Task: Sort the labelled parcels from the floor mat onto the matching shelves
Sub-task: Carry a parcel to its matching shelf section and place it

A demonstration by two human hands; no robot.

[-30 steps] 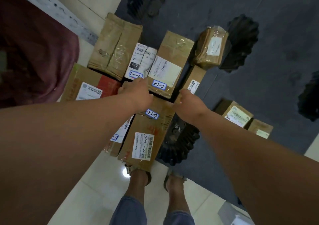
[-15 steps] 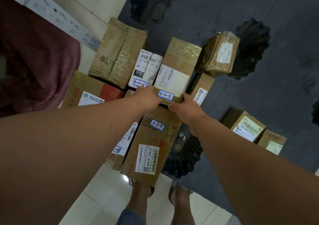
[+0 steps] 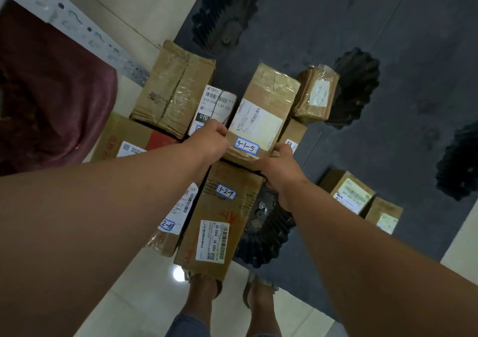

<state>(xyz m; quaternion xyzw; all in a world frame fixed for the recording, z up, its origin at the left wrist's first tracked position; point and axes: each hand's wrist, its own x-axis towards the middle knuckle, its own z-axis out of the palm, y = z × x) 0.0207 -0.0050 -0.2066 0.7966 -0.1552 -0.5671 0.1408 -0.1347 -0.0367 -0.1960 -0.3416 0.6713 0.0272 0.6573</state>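
Both hands grip the near end of the parcel marked 3-1-5, among boxes at the edge of the floor mat.

Nearest, two feet (image 3: pixel 227 294) stand on pale floor tiles, one toe hidden under a long box (image 3: pixel 219 222) labelled 3-2-9, with a printed sticker reading J6-S04. Beside it a box (image 3: pixel 178 213) shows only "2-10"; the forearm covers the rest. Just beyond, the left hand (image 3: pixel 208 142) clasps the near left corner of the 3-1-5 parcel (image 3: pixel 261 119), fingers curled around its edge; the right hand (image 3: pixel 280 166) grasps the near right corner, fingertips hidden underneath. Left of the parcel, a white packet (image 3: pixel 214 103) reads 010; its handwritten tag is covered. Further out lie a taped box (image 3: pixel 173 88) and a small wrapped box (image 3: pixel 316 92) on the dark mat (image 3: pixel 388 39).
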